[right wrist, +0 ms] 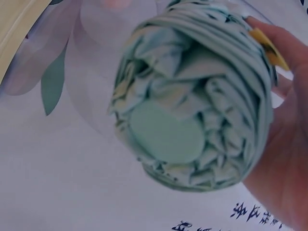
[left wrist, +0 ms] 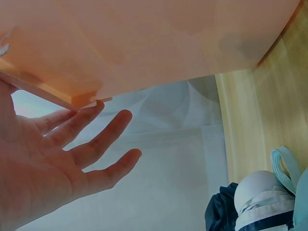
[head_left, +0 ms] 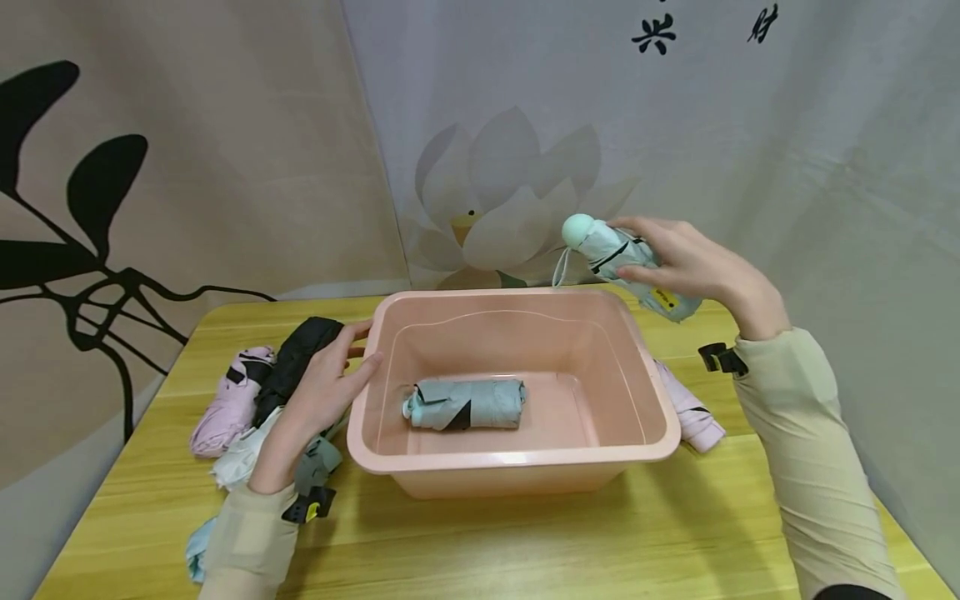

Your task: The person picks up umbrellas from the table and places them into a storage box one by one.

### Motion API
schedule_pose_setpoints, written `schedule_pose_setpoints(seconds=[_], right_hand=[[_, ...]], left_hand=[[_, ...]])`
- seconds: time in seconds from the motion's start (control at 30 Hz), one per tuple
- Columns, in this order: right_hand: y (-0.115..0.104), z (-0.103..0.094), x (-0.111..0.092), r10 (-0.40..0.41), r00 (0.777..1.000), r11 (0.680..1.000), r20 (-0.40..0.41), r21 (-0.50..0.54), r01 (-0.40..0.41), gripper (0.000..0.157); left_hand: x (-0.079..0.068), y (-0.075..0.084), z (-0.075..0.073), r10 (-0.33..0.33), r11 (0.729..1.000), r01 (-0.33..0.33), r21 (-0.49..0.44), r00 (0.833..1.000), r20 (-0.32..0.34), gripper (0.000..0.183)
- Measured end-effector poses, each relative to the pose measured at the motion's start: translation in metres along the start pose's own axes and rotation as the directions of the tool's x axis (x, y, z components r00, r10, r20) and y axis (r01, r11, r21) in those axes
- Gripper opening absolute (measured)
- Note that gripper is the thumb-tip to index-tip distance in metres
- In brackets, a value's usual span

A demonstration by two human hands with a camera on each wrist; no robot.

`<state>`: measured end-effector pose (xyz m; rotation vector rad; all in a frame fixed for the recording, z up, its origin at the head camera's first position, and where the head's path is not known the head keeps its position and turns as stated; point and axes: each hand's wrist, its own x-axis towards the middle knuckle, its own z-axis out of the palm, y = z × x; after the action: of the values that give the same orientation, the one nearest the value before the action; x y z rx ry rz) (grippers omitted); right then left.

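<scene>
A folded pale green umbrella (head_left: 626,254) with a round mint handle end and a wrist loop is gripped by my right hand (head_left: 693,262), above the back right corner of a pink plastic tub (head_left: 517,460). The right wrist view shows the bunched fabric end of the umbrella (right wrist: 192,106) close up. My left hand (head_left: 330,379) holds the tub's left rim, thumb on the edge; in the left wrist view its other fingers (left wrist: 103,132) spread loosely below the rim. Inside the tub a grey-blue folded umbrella (head_left: 472,404) lies on its side.
Left of the tub lie several folded umbrellas: lilac (head_left: 232,404), black (head_left: 300,358), white (head_left: 243,450), dark green (head_left: 318,462) and light blue (head_left: 198,550). Another lilac umbrella (head_left: 690,408) lies against the tub's right side. A printed cloth (head_left: 517,183) hangs behind the wooden table (head_left: 510,550).
</scene>
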<state>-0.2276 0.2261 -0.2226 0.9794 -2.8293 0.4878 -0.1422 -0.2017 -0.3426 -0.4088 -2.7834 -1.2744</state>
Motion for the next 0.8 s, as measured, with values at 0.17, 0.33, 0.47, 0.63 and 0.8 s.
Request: schedule_pose_setpoints(seconds=[0.17, 0.33, 0.47, 0.63, 0.8], right_hand=[[-0.012, -0.003, 0.010, -0.044, 0.999, 0.999, 0.007, -0.005, 0.044, 0.055], [-0.025, -0.004, 0.022, -0.107, 0.994, 0.994, -0.002, 0.025, 0.108, 0.055], [-0.040, -0.002, 0.034, -0.190, 0.982, 0.981, 0.005, 0.044, 0.189, 0.055], [-0.057, 0.007, 0.046, -0.273, 0.961, 0.959, 0.030, 0.086, 0.270, 0.054], [-0.068, 0.022, 0.057, -0.341, 0.938, 0.935, 0.071, 0.132, 0.330, 0.052]], left_hand=[[0.001, 0.001, 0.000, -0.013, 1.000, 0.013, 0.025, 1.000, -0.010, 0.054], [0.001, 0.000, 0.001, -0.031, 0.999, 0.032, 0.040, 0.999, -0.017, 0.054], [0.001, 0.000, 0.002, -0.033, 0.999, 0.034, 0.038, 0.999, -0.014, 0.054], [0.001, -0.001, 0.002, -0.028, 0.999, 0.029, 0.021, 1.000, -0.013, 0.053], [0.001, -0.001, 0.003, -0.024, 1.000, 0.025, 0.018, 1.000, -0.013, 0.054]])
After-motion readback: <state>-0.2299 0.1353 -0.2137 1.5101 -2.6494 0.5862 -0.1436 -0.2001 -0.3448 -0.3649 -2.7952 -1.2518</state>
